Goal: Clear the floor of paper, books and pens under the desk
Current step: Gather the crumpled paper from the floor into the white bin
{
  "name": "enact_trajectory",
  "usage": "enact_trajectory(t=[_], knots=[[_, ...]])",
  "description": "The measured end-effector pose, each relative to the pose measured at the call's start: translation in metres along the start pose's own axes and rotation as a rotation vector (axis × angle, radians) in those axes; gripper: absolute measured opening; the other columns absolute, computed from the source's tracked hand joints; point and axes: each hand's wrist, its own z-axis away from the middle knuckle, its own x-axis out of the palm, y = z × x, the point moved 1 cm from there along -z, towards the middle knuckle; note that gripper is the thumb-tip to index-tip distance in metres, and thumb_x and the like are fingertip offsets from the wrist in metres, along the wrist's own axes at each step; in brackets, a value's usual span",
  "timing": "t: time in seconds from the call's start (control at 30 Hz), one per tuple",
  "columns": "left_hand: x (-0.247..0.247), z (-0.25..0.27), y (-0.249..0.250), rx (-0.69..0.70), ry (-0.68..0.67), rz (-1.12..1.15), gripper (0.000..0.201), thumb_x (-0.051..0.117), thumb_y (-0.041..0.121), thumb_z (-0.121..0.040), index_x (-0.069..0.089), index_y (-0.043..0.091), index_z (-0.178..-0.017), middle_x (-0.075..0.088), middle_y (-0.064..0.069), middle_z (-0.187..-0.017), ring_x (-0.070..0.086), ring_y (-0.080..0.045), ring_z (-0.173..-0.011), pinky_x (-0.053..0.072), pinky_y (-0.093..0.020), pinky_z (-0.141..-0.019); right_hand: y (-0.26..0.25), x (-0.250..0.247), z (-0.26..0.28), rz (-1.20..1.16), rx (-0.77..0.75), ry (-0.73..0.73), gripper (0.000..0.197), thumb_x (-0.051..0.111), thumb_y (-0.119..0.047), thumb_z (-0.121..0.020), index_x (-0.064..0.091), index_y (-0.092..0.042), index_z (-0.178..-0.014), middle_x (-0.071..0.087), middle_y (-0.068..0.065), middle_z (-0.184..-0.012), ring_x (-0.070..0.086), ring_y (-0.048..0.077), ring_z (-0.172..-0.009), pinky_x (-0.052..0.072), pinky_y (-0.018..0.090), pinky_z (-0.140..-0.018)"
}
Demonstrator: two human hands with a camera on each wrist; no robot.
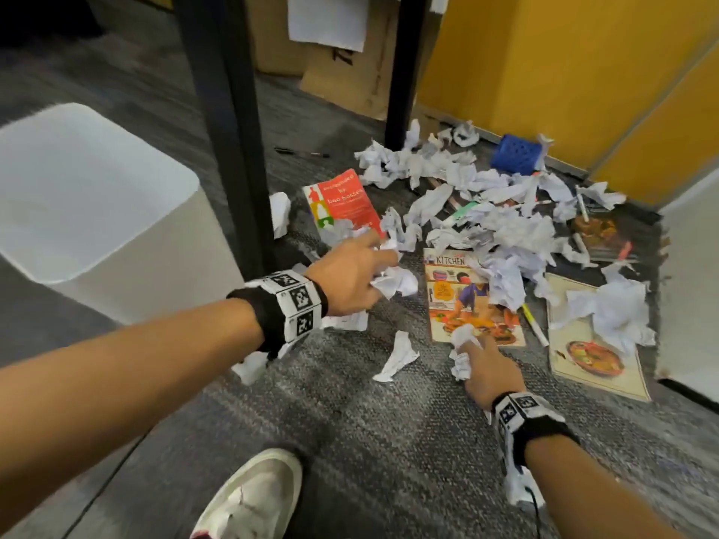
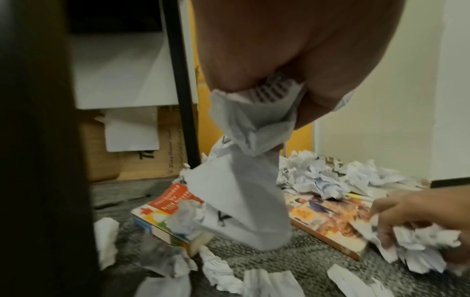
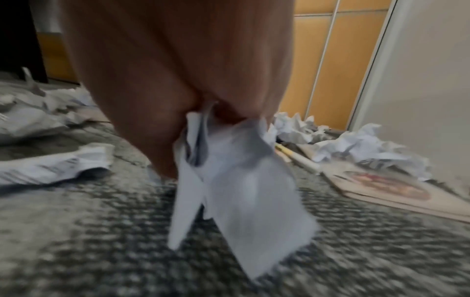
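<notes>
While your left hand squeezes a wad of crumpled paper near the middle of the frame, your right hand grips another paper ball lower down, at the bottom edge of the kitchen book. Both sets of fingers are curled tight around their paper. At the left of the frame stands a white bin; you cannot see anything in it from here. At the upper right a small blue basket lies by the yellow wall, and what it holds is hidden. A big pile of paper covers the gray carpet between them, with pens mixed in. A red book lies beside the black desk leg, and a food book lies at the right.
</notes>
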Motion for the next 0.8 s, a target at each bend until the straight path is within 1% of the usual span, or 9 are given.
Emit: enact_trajectory(t=[0.1, 0.17, 0.2, 0.3, 0.43, 0.53, 0.63, 0.7, 0.8], knots=[[-0.038, 0.034, -0.003, -0.003, 0.129, 0.014, 0.032, 0.049, 0.028, -0.075, 0.059, 0.011, -0.1, 0.048, -0.01, -0.099, 0.052, -0.03, -0.088, 0.048, -0.043, -0.072, -0.042, -0.02, -0.003, -0.141, -0.155, 0.107, 0.055, 0.07, -0.018, -0.078, 0.052, -0.02, -0.13, 0.04, 0.004, -0.14, 0.055, 0.03, -0.118, 0.048, 0.037, -0.089], [-0.065, 0.055, -0.003, 0.006, 0.266, 0.039, 0.033, 0.042, 0.032, -0.075, 0.059, 0.011, -0.094, 0.048, -0.007, -0.095, 0.05, -0.025, -0.082, 0.046, -0.038, -0.069, -0.082, -0.049, 0.002, -0.239, -0.351, 0.208, 0.051, 0.072, -0.013, -0.074, 0.057, -0.024, -0.122, 0.047, 0.001, -0.127, 0.057, 0.026, -0.113, 0.049, 0.037, -0.086], [-0.08, 0.065, -0.002, -0.007, 0.324, 0.046, 0.029, 0.045, 0.031, -0.077, 0.059, 0.012, -0.093, 0.047, -0.006, -0.094, 0.049, -0.024, -0.08, 0.045, -0.036, -0.067, -0.104, -0.066, 0.007, -0.272, -0.457, 0.246, 0.05, 0.07, -0.01, -0.072, 0.059, -0.026, -0.119, 0.048, -0.001, -0.124, 0.057, 0.023, -0.11, 0.049, 0.037, -0.085], [-0.125, 0.088, 0.002, -0.036, 0.457, 0.035, 0.012, 0.062, 0.02, -0.081, 0.06, 0.017, -0.093, 0.044, -0.001, -0.091, 0.046, -0.018, -0.076, 0.039, -0.028, -0.062, -0.164, -0.124, 0.036, -0.344, -0.732, 0.313, 0.043, 0.069, -0.015, -0.077, 0.059, -0.029, -0.117, 0.052, -0.008, -0.123, 0.057, 0.013, -0.107, 0.049, 0.033, -0.086], [-0.175, 0.12, -0.008, -0.089, 0.552, -0.027, 0.015, 0.057, 0.028, -0.083, 0.062, 0.019, -0.095, 0.046, -0.002, -0.089, 0.045, -0.017, -0.075, 0.032, -0.023, -0.059, -0.233, -0.184, 0.076, -0.406, -0.976, 0.357, 0.043, 0.066, -0.013, -0.077, 0.059, -0.027, -0.118, 0.056, -0.006, -0.12, 0.056, 0.01, -0.101, 0.047, 0.028, -0.082], [-0.199, 0.141, -0.027, -0.19, 0.601, -0.009, 0.02, 0.05, 0.033, -0.082, 0.059, 0.016, -0.088, 0.05, -0.006, -0.086, 0.045, -0.019, -0.076, 0.036, -0.029, -0.064, -0.276, -0.209, 0.095, -0.424, -1.045, 0.464, 0.039, 0.065, -0.013, -0.076, 0.058, -0.021, -0.113, 0.056, -0.002, -0.115, 0.058, 0.018, -0.098, 0.048, 0.035, -0.078], [-0.212, 0.158, -0.058, -0.32, 0.661, 0.037, 0.022, 0.051, 0.026, -0.083, 0.058, 0.005, -0.086, 0.057, -0.014, -0.089, 0.051, -0.028, -0.083, 0.042, -0.038, -0.072, -0.317, -0.22, 0.105, -0.401, -1.054, 0.533, 0.038, 0.067, -0.022, -0.078, 0.056, -0.02, -0.114, 0.055, 0.0, -0.115, 0.059, 0.023, -0.1, 0.05, 0.041, -0.081], [-0.214, 0.166, -0.083, -0.387, 0.651, 0.078, 0.022, 0.05, 0.023, -0.085, 0.061, 0.005, -0.09, 0.062, -0.013, -0.092, 0.055, -0.029, -0.089, 0.045, -0.039, -0.077, -0.343, -0.224, 0.105, -0.333, -1.056, 0.528, 0.043, 0.066, -0.029, -0.079, 0.054, -0.02, -0.12, 0.055, 0.002, -0.119, 0.058, 0.027, -0.104, 0.05, 0.045, -0.086], [-0.209, 0.173, -0.117, -0.511, 0.548, 0.148, 0.027, 0.05, 0.027, -0.085, 0.064, 0.009, -0.1, 0.067, -0.009, -0.1, 0.06, -0.027, -0.095, 0.05, -0.04, -0.085, -0.375, -0.232, 0.1, -0.121, -0.984, 0.412, 0.04, 0.064, -0.031, -0.08, 0.053, -0.021, -0.117, 0.056, 0.003, -0.112, 0.057, 0.029, -0.104, 0.047, 0.041, -0.084]])
